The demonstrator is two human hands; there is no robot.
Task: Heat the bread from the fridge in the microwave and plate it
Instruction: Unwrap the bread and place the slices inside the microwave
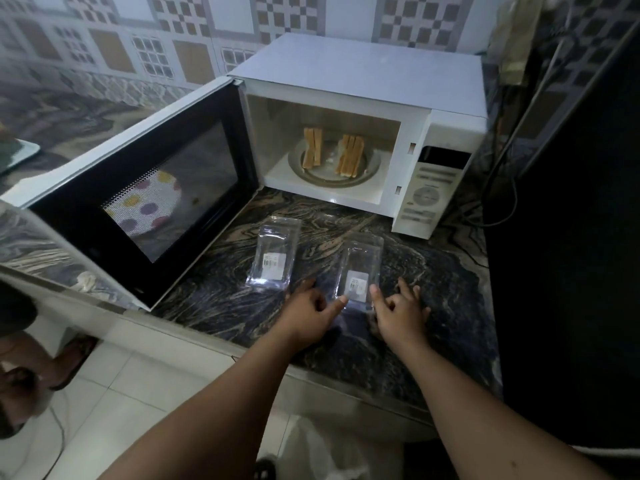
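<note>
The white microwave (360, 74) stands on the dark marbled counter (433, 289) with its door (145, 202) swung wide open to the left. Inside, two groups of bread slices (312, 147) (350, 155) stand on the glass turntable (332, 176). Two empty clear plastic bags lie in front: one (275, 252) to the left, one (360, 268) to the right. My left hand (311, 310) and my right hand (398, 311) rest at the near end of the right bag, thumb and fingers touching its edge. A spotted plate (145, 202) shows through the door's window.
A black appliance side (571, 237) fills the right, with cables (498, 188) hanging beside the microwave. Patterned wall tiles (156, 46) run behind. White floor tiles (145, 393) lie below the counter edge, with another person's foot (69, 362) at the left.
</note>
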